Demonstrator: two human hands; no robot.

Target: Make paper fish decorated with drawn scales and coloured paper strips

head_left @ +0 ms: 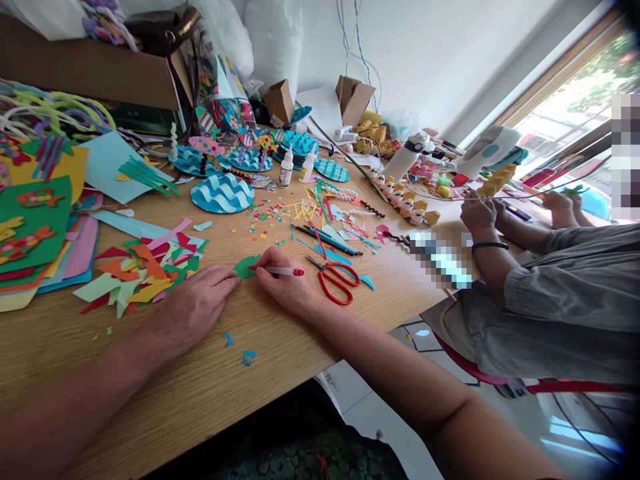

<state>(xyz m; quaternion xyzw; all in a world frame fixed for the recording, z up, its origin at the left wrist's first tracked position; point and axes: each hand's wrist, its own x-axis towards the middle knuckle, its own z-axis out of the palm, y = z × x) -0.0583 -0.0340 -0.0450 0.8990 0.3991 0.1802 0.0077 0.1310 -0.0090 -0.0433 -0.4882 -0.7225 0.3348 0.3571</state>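
My right hand (287, 287) holds a white pen with a red cap (284, 271), its tip on a small green paper piece (246, 267) lying on the wooden table (280, 347). My left hand (195, 307) rests flat on the table, its fingertips touching the left edge of the green piece. Red-handled scissors (336, 279) lie just right of my right hand.
A heap of coloured paper scraps (140, 270) sits left of my hands. Blue wave-patterned discs (223, 192), glue bottles (286, 167) and cut strips lie further back. Coloured sheets (35, 227) are stacked at far left. Another person (550, 287) works at the right, hands on the table.
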